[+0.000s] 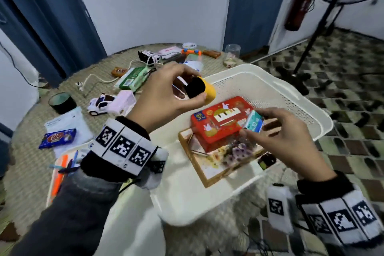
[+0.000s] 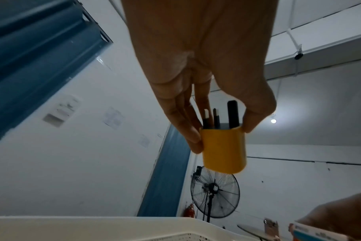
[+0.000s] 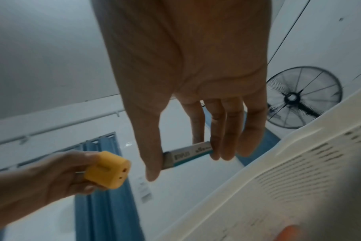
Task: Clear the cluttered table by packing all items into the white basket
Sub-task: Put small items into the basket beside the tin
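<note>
— Which hand is closer to the drop now?

— My right hand (image 1: 284, 131). It pinches a small teal and white box (image 1: 254, 123) between thumb and fingers, right above the red tin (image 1: 220, 122) that already lies in the white basket (image 1: 295, 97). The box lies flat, its long side going from my thumb to my fingers, so I think it can go straight down beside the tin.

— And the left one?

— My left hand (image 1: 166, 97) holds a yellow plug (image 1: 208, 91) by its sides, thumb on one side and fingers on the other. It hangs above the near-left edge of the basket, so the free floor of the basket lies forward and to the right of it. In the left wrist view its dark pins point up into my palm and the yellow body points down.

— How does the plug look?

— Short and round-cornered, smooth yellow plastic, with two small holes in the end face. I judge it is hard and light.

— What remains?

— Many things on the bench (image 1: 31, 151): a toy car (image 1: 99, 105), a blue snack pack (image 1: 57, 138), a green pack (image 1: 133, 79).
</note>
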`<action>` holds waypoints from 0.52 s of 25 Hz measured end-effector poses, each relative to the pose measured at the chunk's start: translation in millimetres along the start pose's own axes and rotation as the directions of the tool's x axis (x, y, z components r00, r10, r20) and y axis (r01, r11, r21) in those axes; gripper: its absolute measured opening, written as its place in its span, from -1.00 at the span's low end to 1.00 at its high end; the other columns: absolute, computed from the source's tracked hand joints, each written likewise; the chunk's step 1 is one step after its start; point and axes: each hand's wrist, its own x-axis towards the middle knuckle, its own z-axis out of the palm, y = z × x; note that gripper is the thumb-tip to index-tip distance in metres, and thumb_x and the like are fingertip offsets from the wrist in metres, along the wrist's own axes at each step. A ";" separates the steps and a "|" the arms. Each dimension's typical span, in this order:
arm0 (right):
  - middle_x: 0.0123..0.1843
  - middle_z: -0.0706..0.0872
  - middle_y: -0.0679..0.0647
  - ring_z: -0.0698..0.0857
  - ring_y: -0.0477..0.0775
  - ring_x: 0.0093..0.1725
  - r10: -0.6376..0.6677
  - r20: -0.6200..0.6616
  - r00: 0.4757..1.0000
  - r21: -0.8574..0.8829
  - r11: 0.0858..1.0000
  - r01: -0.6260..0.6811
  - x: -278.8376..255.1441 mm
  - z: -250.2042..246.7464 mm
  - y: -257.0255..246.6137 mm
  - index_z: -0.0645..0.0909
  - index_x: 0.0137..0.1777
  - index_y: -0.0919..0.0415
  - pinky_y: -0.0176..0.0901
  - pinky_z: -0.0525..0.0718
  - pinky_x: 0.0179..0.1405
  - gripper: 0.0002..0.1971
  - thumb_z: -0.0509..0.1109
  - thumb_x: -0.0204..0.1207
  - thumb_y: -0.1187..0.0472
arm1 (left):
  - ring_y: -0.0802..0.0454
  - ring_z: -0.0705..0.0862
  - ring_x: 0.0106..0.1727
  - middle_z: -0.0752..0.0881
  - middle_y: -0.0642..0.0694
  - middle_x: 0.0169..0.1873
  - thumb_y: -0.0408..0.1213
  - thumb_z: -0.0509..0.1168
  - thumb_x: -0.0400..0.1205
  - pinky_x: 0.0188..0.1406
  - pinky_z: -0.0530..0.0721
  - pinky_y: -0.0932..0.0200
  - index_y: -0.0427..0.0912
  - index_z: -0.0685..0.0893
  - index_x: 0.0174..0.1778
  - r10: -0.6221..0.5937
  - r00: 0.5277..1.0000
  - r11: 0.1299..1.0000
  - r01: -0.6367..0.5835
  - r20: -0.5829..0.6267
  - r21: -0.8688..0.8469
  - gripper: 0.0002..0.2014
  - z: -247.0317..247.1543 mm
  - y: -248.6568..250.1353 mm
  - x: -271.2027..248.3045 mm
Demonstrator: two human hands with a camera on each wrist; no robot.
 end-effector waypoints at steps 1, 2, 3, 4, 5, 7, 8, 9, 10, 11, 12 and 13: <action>0.07 0.71 0.01 0.67 -0.03 -0.01 0.025 -0.015 1.000 -0.019 1.000 -0.025 7.2 -10.4 16.5 0.66 0.21 0.09 -0.16 0.61 -0.05 -0.41 0.67 0.17 -0.05 | 0.14 0.69 -0.26 0.69 -0.07 -0.10 -0.06 0.49 0.32 -0.29 0.69 0.30 -0.16 0.73 0.04 -0.016 0.999 1.000 0.016 0.047 -0.006 -0.59 14.1 2.6 9.0; 0.07 0.71 0.02 0.66 -0.04 -0.01 0.038 -0.026 0.999 -0.037 0.999 -0.039 14.4 -19.9 31.7 0.65 0.21 0.11 -0.20 0.55 -0.07 -0.40 0.67 0.17 -0.05 | 0.13 0.69 -0.28 0.70 -0.05 -0.12 -0.10 0.50 0.32 -0.31 0.67 0.30 -0.17 0.73 0.02 -0.032 0.995 0.999 0.032 0.089 -0.003 -0.61 29.0 3.3 16.6; 0.08 0.71 0.03 0.65 -0.04 0.00 0.038 -0.032 0.999 -0.055 0.998 -0.040 21.2 -27.6 45.4 0.65 0.22 0.13 -0.24 0.51 -0.07 -0.39 0.67 0.18 -0.06 | 0.14 0.67 -0.30 0.70 -0.04 -0.13 -0.12 0.53 0.32 -0.33 0.65 0.34 -0.18 0.74 0.01 -0.050 0.990 0.999 0.050 0.130 0.006 -0.62 44.4 2.5 22.5; 0.10 0.69 0.02 0.63 -0.05 0.02 0.029 -0.031 0.999 -0.074 0.997 -0.031 27.7 -34.2 57.9 0.63 0.25 0.15 -0.27 0.48 -0.06 -0.37 0.66 0.19 -0.05 | 0.16 0.65 -0.31 0.71 -0.03 -0.14 -0.14 0.57 0.33 -0.34 0.61 0.39 -0.17 0.74 0.00 -0.072 0.983 0.997 0.070 0.169 0.016 -0.64 60.6 0.5 26.7; 0.12 0.67 0.01 0.62 -0.06 0.04 0.016 -0.018 1.000 -0.088 0.996 -0.018 34.1 -39.1 68.4 0.61 0.29 0.14 -0.30 0.48 -0.06 -0.35 0.66 0.20 -0.05 | 0.18 0.63 -0.31 0.71 -0.03 -0.14 -0.18 0.59 0.35 -0.34 0.58 0.42 -0.16 0.73 -0.01 -0.096 0.974 0.995 0.093 0.206 0.025 -0.67 76.4 -2.3 29.1; 0.11 0.63 -0.03 0.61 -0.09 0.01 0.017 0.007 1.000 -0.103 0.995 -0.017 46.3 -42.8 84.2 0.57 0.33 0.11 -0.42 0.47 -0.15 -0.35 0.65 0.24 -0.04 | 0.14 0.63 -0.30 0.71 -0.03 -0.14 -0.24 0.58 0.38 -0.33 0.56 0.40 -0.11 0.73 -0.03 -0.139 0.947 0.990 0.134 0.289 0.038 -0.71 105.9 -8.7 28.6; 0.10 0.63 -0.03 0.61 -0.11 -0.04 0.030 0.008 1.000 -0.114 0.993 -0.029 51.6 -43.4 91.2 0.57 0.31 0.10 -0.44 0.48 -0.18 -0.37 0.64 0.25 -0.05 | 0.09 0.64 -0.29 0.71 -0.04 -0.14 -0.24 0.58 0.38 -0.31 0.59 0.32 -0.10 0.73 -0.03 -0.161 0.928 0.987 0.155 0.335 0.043 -0.72 121.8 -13.6 27.6; 0.09 0.63 -0.02 0.62 -0.11 -0.08 0.039 0.004 0.999 -0.131 0.991 -0.038 55.5 -43.1 97.4 0.58 0.29 0.10 -0.40 0.53 -0.17 -0.39 0.63 0.26 -0.07 | 0.04 0.66 -0.28 0.72 -0.05 -0.14 -0.23 0.58 0.38 -0.27 0.64 0.21 -0.10 0.72 -0.04 -0.182 0.906 0.983 0.174 0.383 0.056 -0.73 137.8 -18.0 26.2; 0.09 0.65 -0.01 0.63 -0.11 -0.11 0.043 -0.001 0.999 -0.164 0.985 -0.043 57.8 -41.7 103.5 0.60 0.26 0.09 -0.29 0.60 -0.12 -0.40 0.62 0.26 -0.11 | -0.01 0.68 -0.24 0.72 -0.07 -0.14 -0.21 0.58 0.38 -0.22 0.68 0.10 -0.10 0.72 -0.04 -0.202 0.878 0.979 0.182 0.433 0.087 -0.72 153.3 -23.7 25.1; 0.08 0.66 -0.02 0.64 -0.10 -0.14 0.045 -0.007 0.999 -0.213 0.976 -0.045 58.8 -40.1 107.1 0.60 0.25 0.07 -0.18 0.63 -0.05 -0.41 0.61 0.25 -0.15 | -0.03 0.69 -0.19 0.72 -0.06 -0.12 -0.17 0.57 0.38 -0.15 0.69 0.03 -0.11 0.72 -0.03 -0.216 0.848 0.976 0.175 0.485 0.129 -0.70 168.1 -29.6 24.0; 0.08 0.67 -0.04 0.63 -0.11 -0.15 0.045 -0.018 0.999 -0.257 0.965 -0.049 59.0 -38.3 108.9 0.61 0.25 0.05 -0.12 0.63 -0.01 -0.41 0.60 0.26 -0.18 | -0.02 0.69 -0.13 0.71 -0.04 -0.10 -0.13 0.57 0.38 -0.09 0.68 0.01 -0.11 0.72 0.00 -0.228 0.812 0.972 0.156 0.538 0.176 -0.68 181.6 -36.2 23.2; 0.07 0.67 -0.07 0.62 -0.13 -0.15 0.049 -0.041 0.998 -0.279 0.959 -0.058 59.3 -37.2 109.5 0.61 0.24 0.03 -0.13 0.61 -0.02 -0.42 0.59 0.26 -0.19 | 0.01 0.67 -0.07 0.69 -0.03 -0.07 -0.10 0.56 0.38 -0.04 0.67 0.04 -0.12 0.72 0.03 -0.233 0.774 0.968 0.123 0.589 0.221 -0.65 194.4 -42.1 22.7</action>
